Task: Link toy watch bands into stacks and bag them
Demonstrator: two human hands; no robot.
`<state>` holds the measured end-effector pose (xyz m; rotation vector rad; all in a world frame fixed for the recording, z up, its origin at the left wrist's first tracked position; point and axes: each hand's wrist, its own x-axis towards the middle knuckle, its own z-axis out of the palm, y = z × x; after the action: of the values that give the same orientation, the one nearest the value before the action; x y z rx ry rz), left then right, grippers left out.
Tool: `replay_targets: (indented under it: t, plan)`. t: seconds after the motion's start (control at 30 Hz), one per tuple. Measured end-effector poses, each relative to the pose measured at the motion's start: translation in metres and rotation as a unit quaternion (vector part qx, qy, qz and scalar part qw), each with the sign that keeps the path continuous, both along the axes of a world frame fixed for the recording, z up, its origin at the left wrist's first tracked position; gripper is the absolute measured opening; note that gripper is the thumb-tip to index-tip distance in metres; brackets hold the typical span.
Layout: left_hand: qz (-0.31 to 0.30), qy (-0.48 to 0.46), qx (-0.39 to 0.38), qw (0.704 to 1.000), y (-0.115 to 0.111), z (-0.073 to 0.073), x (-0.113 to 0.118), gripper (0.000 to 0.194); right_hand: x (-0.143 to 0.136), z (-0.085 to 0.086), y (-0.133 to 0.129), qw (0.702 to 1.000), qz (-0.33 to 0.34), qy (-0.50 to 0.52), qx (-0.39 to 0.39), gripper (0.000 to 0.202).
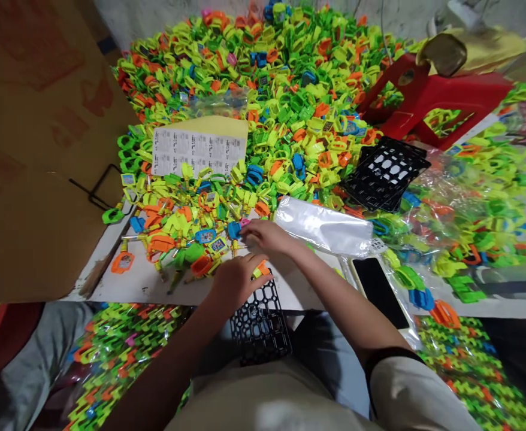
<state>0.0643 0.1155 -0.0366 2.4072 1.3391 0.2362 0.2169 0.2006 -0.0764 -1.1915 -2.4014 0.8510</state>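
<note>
My left hand is closed around a small orange and yellow toy watch, thumb and fingers on either side of it. Just below, a black grid tray with rounded openings hangs over the table's front edge, against my lap. Ahead of the left hand, my right hand has its fingers curled down at the near edge of the pile. Its fingertips are beside a blue toy watch and a pink piece; what they grip is hidden. Several toy watches with picture faces, such as a blue one, lie to the left.
A large heap of bright toy watches covers the table's back. A cardboard box stands left; a red stool is back right. Stacked black trays, clear bags, a phone and a label sheet lie around.
</note>
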Motion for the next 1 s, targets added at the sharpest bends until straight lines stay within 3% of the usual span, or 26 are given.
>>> replay_targets:
  t: [0.1, 0.2, 0.3, 0.4, 0.47, 0.53, 0.63, 0.7, 0.8, 1.0]
  plan:
    - [0.007, -0.018, 0.006, 1.0, -0.002, -0.003, -0.001, 0.035, -0.03, -0.002, 0.012, 0.999, -0.012, -0.05, 0.009, 0.018]
    - [0.004, -0.029, 0.009, 1.0, -0.002, -0.003, -0.002, 0.036, -0.038, -0.005, 0.005, 0.997, -0.032, -0.071, -0.022, 0.011]
    - [0.004, -0.02, 0.01, 1.0, 0.0, -0.002, -0.001, 0.038, -0.014, -0.006, -0.016, 0.995, -0.082, -0.054, -0.006, 0.01]
    - [0.011, 0.008, 0.008, 1.0, 0.002, -0.002, 0.001, 0.038, 0.022, -0.01, -0.047, 0.982, -0.187, -0.021, 0.005, 0.009]
    - [0.019, 0.022, 0.013, 0.999, 0.002, -0.003, 0.002, 0.039, 0.037, -0.019, -0.069, 0.965, -0.259, 0.033, -0.017, 0.011]
    - [0.031, 0.025, 0.019, 0.999, 0.001, -0.004, 0.003, 0.039, 0.042, -0.032, -0.087, 0.94, -0.304, 0.142, -0.069, 0.026]
    - [0.044, 0.019, 0.025, 0.999, 0.0, -0.008, 0.004, 0.037, 0.035, -0.053, -0.102, 0.878, -0.321, 0.303, -0.183, 0.039]
    - [0.046, 0.021, 0.03, 0.998, 0.0, -0.01, 0.004, 0.036, 0.029, -0.062, -0.105, 0.855, -0.315, 0.342, -0.23, 0.036]
    - [0.038, 0.024, 0.04, 0.998, 0.0, -0.013, 0.003, 0.039, 0.027, -0.063, -0.105, 0.871, -0.311, 0.318, -0.209, 0.028]
    - [0.017, 0.006, 0.038, 0.999, -0.001, -0.015, -0.002, 0.045, 0.03, -0.041, -0.106, 0.957, -0.248, 0.128, -0.072, 0.009]
